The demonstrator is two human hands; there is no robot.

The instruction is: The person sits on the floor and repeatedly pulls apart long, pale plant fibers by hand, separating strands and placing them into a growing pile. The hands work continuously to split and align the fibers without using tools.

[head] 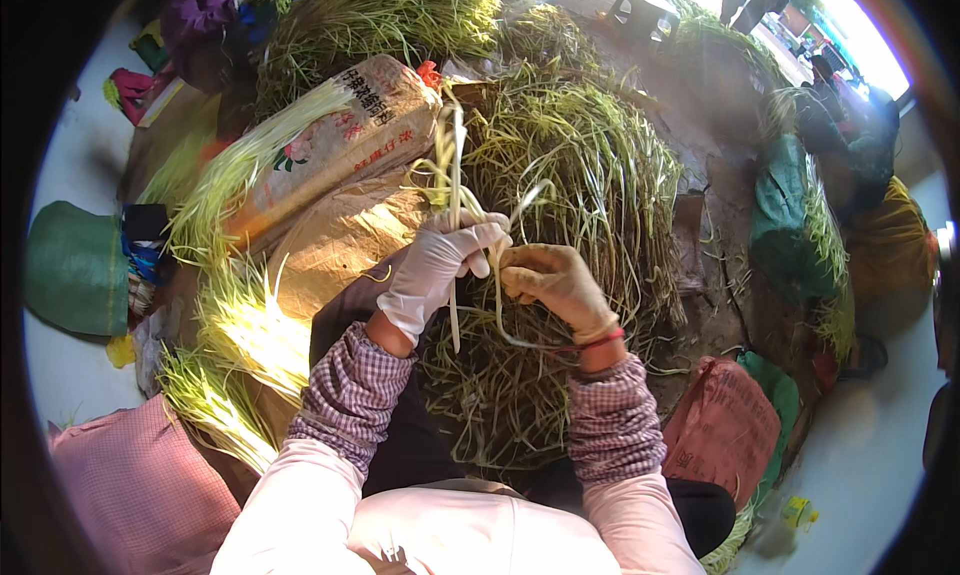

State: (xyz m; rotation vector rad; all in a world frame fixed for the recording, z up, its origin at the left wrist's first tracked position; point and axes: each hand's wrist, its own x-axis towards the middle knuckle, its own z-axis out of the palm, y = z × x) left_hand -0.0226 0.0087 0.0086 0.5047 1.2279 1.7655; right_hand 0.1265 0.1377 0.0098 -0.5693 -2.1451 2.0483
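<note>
In a white glove, my left hand (439, 263) pinches a few pale vegetable stalks (456, 162) upright over my lap. Their yellow-green leaves curl at the hand's left. My right hand (562, 286), in a soiled tan glove, is closed around a thin pale strand (498, 305) just to the right. This strand hangs from between the hands and bends towards the red band (600, 340) at my right wrist. Below and beyond both hands spreads a large heap of green stalks (577, 177) with brownish lower ends.
Cleaned pale stalks (251, 327) lie in bundles to the left, some across a printed sack (330, 139). Another green heap (382, 12) rises beyond it. A red sack (724, 428) lies at the right. Other people (847, 124) sit at upper right and upper left. A stool (643, 10) stands far off.
</note>
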